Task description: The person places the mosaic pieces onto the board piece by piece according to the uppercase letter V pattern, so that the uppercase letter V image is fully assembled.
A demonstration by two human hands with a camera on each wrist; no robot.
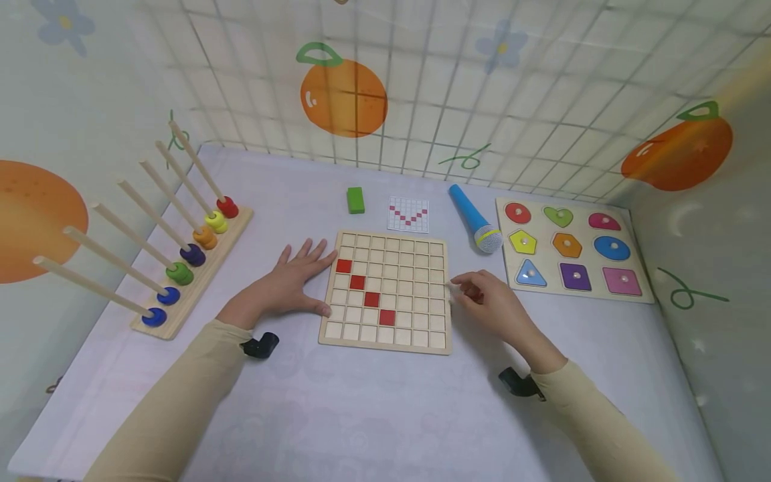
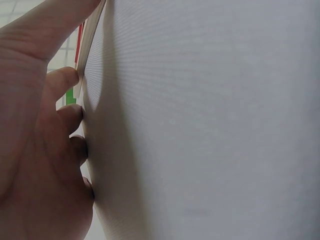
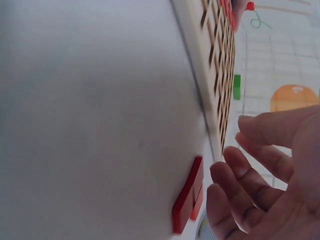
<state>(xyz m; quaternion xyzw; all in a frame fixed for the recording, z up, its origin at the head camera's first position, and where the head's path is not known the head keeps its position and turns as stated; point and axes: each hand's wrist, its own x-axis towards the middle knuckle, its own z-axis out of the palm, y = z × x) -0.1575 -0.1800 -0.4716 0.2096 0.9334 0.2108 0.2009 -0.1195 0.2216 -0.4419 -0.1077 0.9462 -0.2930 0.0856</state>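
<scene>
A wooden grid board [image 1: 415, 273] lies flat, with red square tiles [image 1: 371, 299] in a diagonal down from its left side. My left hand [image 1: 289, 281] rests with spread fingers at the board's left edge, thumb and index fingertip touching the frame; the left wrist view shows its fingertips [image 2: 75, 117] down on the cloth. At the right edge is my right hand [image 1: 490, 304], its fingers loosely bent. In the right wrist view nothing shows between that hand's [image 3: 255, 170] thumb and fingers. Loose red tiles [image 3: 187, 200] lie on the cloth beneath it, hidden in the head view.
Behind the board lie a green block [image 1: 356, 200], a pattern card [image 1: 408, 214] and a blue toy microphone [image 1: 472, 214]. A shape puzzle [image 1: 545, 264] lies at right. At left stands a peg stacker [image 1: 199, 274] with tall rods and colored rings. A wire grid [image 1: 421, 100] backs the table.
</scene>
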